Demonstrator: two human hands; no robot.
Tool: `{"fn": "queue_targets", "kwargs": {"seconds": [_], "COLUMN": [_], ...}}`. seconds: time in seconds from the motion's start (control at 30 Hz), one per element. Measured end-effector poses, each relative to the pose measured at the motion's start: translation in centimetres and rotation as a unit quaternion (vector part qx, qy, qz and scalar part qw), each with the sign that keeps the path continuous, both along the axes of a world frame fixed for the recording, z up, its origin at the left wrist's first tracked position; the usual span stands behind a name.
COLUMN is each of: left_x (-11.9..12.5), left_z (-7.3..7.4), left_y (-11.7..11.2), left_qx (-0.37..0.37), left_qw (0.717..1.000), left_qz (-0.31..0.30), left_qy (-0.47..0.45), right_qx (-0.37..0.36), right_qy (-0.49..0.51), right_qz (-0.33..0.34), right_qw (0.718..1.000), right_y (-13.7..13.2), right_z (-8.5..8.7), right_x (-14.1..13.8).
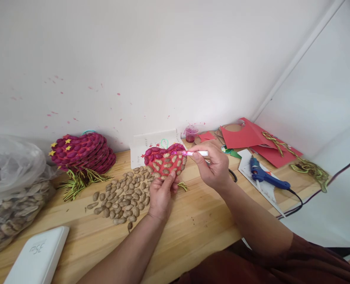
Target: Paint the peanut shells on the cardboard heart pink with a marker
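Observation:
A red heart-shaped ornament point(165, 161) covered in peanut shells is held by its lower edge between the thumb and fingers of my left hand point(161, 197). Its upper shells are magenta, the lower ones bare tan. In my right hand point(214, 165) is a white-handled paintbrush point(202, 153), its magenta-stained end at the heart's upper right. A teal loop point(164, 142) rises from the top of the heart, and a yellow-green tassel point(182, 185) shows below it. Loose peanut shells point(123, 199) lie spread to the left of my left hand. A clear cup point(191, 134) of magenta paint stands behind the brush.
Finished-looking magenta hearts point(80, 152) are stacked at the left. Beside them sits a plastic bag point(15, 213) of shells, with a white power bank point(38, 256) in front. At right lie red card sheets point(241, 136), a blue glue gun point(269, 179) with its cord, and yarn point(309, 169).

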State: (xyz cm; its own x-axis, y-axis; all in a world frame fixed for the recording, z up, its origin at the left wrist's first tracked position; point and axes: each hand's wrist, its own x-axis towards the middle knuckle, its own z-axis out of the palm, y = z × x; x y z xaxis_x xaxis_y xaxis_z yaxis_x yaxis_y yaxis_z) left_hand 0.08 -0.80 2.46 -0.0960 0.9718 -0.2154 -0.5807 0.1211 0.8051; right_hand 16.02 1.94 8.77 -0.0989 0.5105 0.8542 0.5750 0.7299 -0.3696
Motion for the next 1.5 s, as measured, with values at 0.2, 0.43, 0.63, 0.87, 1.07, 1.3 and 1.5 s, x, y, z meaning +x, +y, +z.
{"fn": "queue_targets", "kwargs": {"seconds": [0.2,0.43,0.63,0.87,1.07,1.3,1.5], "left_x": [-0.03,-0.13,-0.09,-0.07,-0.10,-0.17,-0.30], "left_z": [0.21,-0.08,-0.15,-0.15,0.08,-0.05,-0.02], "left_y": [-0.02,0.04,0.02,0.06,0.01,-0.01,0.07], "left_qx": [-0.005,-0.003,0.001,-0.007,-0.009,-0.009,-0.014], "left_qw": [1.000,1.000,1.000,1.000,1.000,1.000,1.000], "left_qz": [0.000,-0.003,-0.001,-0.001,-0.001,-0.003,-0.002], "left_qy": [-0.007,-0.006,-0.004,-0.006,-0.014,-0.013,-0.020], "right_qx": [0.009,0.002,0.009,0.010,0.009,0.003,0.009], "right_qy": [0.013,0.012,-0.009,-0.006,-0.017,-0.014,-0.001], "right_qz": [-0.010,-0.031,0.006,-0.006,-0.011,-0.005,-0.021], "right_qw": [1.000,0.999,1.000,1.000,1.000,1.000,1.000], "right_y": [0.14,0.12,-0.01,0.00,-0.02,0.09,0.26], "right_z": [0.02,-0.10,-0.07,-0.08,-0.02,-0.20,-0.16], "right_x": [0.05,0.05,-0.15,-0.15,-0.27,-0.17,0.01]}}
